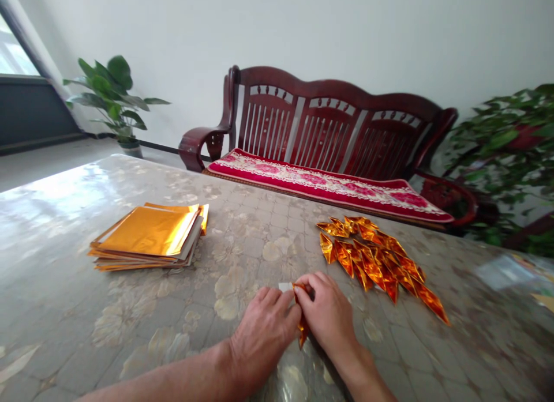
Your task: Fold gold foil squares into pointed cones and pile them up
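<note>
2 hands working: left hand [263,336] and right hand [325,311] pinching a narrow gold foil piece [302,327] | many folded gold foil triangles [372,258] lying heaped | flat gold foil sheet stack [147,235] remaining on glossy patterned bench [242,258]

Bright daylight from the window [17,47], white glare across the glossy tabletop [56,188], soft shadows, curved wide-angle edges

Hands [262,335] [326,310] hide most of the gold foil [302,331]
</note>
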Available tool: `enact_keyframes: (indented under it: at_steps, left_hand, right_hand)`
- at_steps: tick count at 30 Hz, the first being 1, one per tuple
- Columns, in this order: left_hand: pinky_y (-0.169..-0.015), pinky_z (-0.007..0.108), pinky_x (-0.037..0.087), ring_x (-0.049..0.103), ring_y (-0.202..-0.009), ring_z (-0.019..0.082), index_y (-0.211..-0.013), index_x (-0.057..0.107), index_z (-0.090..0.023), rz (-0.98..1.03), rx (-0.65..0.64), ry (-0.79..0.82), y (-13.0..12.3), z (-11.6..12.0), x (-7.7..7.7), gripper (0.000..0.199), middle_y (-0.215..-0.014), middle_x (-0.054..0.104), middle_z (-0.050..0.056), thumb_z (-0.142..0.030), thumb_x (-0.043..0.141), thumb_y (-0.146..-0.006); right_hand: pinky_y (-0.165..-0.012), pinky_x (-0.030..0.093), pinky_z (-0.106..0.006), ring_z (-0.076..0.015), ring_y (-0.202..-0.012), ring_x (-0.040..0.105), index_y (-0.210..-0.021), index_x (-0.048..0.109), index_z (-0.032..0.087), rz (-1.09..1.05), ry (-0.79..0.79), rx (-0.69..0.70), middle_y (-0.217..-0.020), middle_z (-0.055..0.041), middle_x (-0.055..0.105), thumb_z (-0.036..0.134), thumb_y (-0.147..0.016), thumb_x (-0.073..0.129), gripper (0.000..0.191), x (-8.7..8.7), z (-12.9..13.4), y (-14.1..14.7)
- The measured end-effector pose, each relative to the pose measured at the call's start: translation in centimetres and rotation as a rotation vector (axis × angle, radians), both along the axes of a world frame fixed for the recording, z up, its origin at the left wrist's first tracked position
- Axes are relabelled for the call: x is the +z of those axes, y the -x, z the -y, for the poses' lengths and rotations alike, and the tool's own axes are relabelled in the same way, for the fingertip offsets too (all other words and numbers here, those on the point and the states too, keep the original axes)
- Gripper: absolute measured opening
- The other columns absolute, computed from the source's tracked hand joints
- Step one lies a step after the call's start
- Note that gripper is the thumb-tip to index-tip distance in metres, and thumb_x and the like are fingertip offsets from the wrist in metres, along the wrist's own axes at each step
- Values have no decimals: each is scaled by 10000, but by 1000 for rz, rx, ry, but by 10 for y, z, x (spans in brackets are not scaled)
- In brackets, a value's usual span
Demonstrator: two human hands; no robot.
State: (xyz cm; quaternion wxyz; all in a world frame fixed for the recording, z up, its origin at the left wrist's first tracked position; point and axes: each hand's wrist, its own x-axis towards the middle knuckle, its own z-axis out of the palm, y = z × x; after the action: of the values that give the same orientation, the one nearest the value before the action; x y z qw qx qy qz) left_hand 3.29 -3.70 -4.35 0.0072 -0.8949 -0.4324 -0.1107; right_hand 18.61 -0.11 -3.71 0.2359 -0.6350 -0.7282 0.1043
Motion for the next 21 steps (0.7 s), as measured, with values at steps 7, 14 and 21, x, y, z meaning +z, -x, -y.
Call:
enact_keyframes:
  at_steps: [7,14,21]
  left_hand:
    - [-816,404,432,563,-927,248,-1050,575,-200,21,22,-8,1,2,0,176,-1045,637,40,-214,663,-897]
    - [-784,400,425,574,-907,245,-1011,574,-195,21,27,10,0,1,5,134,-1016,651,33,-221,654,-907]
    - [-770,405,421,576,-898,240,-960,580,-198,43,15,-7,0,1,9,95,-983,652,27,-268,635,-928]
  right_hand:
    - [-739,375,-297,-198,-830,567,-789,655,245,100,-180,115,-818,-6,641,191,-888,604,124,-4,5,-2]
    - [-746,374,-304,-196,-819,539,-828,670,227,125,-230,191,-797,-22,606,180,-942,537,182,-6,8,-4]
    - [-750,373,-304,-199,-833,531,-884,692,225,144,-236,219,-823,-27,607,186,-943,556,153,-7,11,-5]
